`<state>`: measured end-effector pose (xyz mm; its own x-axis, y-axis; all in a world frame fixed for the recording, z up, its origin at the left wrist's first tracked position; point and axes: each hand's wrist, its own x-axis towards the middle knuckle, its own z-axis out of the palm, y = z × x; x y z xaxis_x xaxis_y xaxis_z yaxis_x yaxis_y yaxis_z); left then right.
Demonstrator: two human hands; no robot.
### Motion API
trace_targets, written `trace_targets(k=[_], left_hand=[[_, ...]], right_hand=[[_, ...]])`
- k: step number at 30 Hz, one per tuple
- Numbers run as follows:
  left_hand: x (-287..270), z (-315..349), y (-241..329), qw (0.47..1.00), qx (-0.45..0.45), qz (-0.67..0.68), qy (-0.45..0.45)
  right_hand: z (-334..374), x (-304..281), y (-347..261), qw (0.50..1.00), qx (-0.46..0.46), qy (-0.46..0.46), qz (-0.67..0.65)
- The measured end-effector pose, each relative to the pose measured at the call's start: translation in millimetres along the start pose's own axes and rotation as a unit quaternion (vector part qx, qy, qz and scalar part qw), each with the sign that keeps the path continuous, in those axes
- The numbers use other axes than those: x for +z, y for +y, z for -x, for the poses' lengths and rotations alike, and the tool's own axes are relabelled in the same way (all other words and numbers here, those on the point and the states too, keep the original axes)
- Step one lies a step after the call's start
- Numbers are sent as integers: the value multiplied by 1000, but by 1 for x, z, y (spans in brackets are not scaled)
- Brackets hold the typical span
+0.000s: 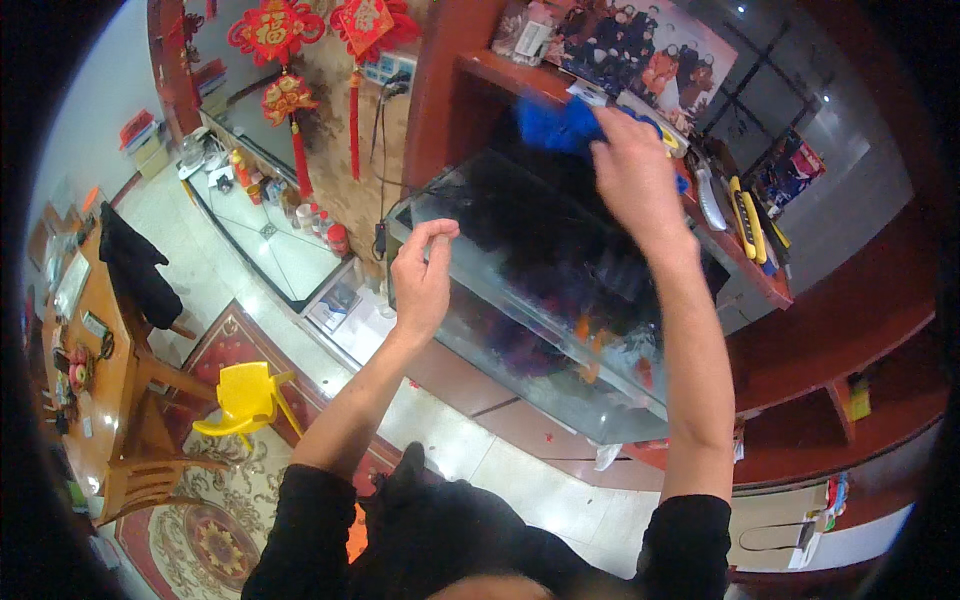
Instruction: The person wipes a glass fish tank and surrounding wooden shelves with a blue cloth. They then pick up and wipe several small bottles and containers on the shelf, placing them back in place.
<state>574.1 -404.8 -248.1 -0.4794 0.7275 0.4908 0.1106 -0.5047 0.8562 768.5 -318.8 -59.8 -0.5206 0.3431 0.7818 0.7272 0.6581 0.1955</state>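
Note:
A blurred blue cloth [552, 124] hangs from the fingers of my right hand [635, 175], which is closed on it above the back of a glass fish tank [450, 290]. Dark water fills much of the tank, and orange fish [587, 350] show through its glass toward the right. Beside the tank's left end I hold my left hand [422, 280] with bent fingers and the thumb a little apart. Nothing is visible in it; whether it touches the glass rim I cannot tell.
Behind the tank, a reddish wooden shelf [775, 285] carries a yellow-handled tool [745, 215], a white-handled tool [708, 198] and a group photo [650, 55]. Red hanging ornaments [275, 35] are at upper left. A yellow chair [245, 400] and wooden table [120, 400] stand left.

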Motion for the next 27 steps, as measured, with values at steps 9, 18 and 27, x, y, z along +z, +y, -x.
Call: trace_targets(k=[9, 18, 27], left_hand=[[36, 16, 3, 997, 6, 46, -66], [18, 25, -22, 998, 1, 37, -44], [17, 58, -28, 990, 101, -86, -48]], right_hand=[[0, 2, -8, 990, -136, -20, -25], [161, 8, -78, 923, -217, -316, -30], [303, 12, -67, 880, -212, -423, 29]])
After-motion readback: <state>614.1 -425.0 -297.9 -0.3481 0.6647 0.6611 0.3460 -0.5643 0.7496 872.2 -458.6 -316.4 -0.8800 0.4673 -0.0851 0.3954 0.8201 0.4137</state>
